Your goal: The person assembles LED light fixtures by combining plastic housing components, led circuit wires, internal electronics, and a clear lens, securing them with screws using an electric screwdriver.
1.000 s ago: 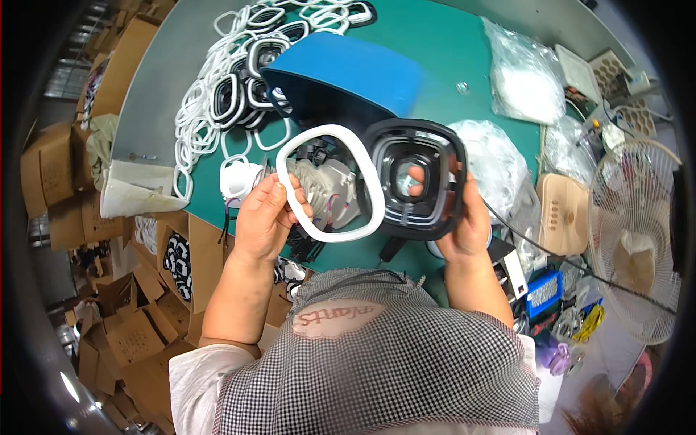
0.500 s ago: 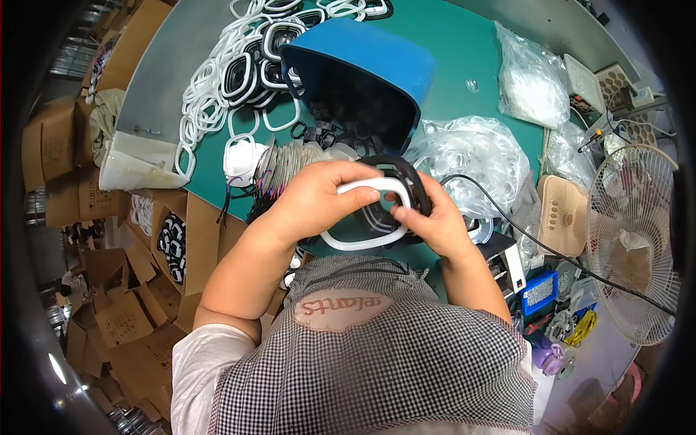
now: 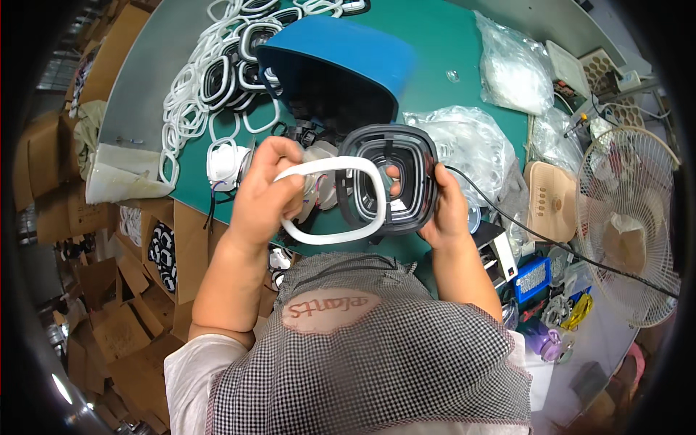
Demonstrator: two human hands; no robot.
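Note:
My left hand (image 3: 272, 192) pinches a white rounded-square ring (image 3: 330, 238) by its left side. The ring's right part overlaps a black rounded-square housing (image 3: 428, 185), open through its middle, which my right hand (image 3: 448, 210) grips by the right edge. A fingertip of that hand shows through the opening. Beyond both hands a blue bin (image 3: 341, 51) lies tipped with its mouth toward me, small black parts (image 3: 301, 133) at its lip. Next to my left hand a white rounded part (image 3: 226, 165) with thin wires rests on the green table (image 3: 457, 36).
White rings (image 3: 190, 101) and black housings (image 3: 214, 78) are heaped at the far left. Clear plastic bags (image 3: 464, 138) lie to the right, where a black cable (image 3: 522, 235) runs toward a fan (image 3: 627, 225). Cardboard boxes (image 3: 127, 319) crowd the floor at left.
My hands have moved apart, the left one drawing the white ring leftward. The black housing has turned so its open face shows. The whole view has shifted slightly.

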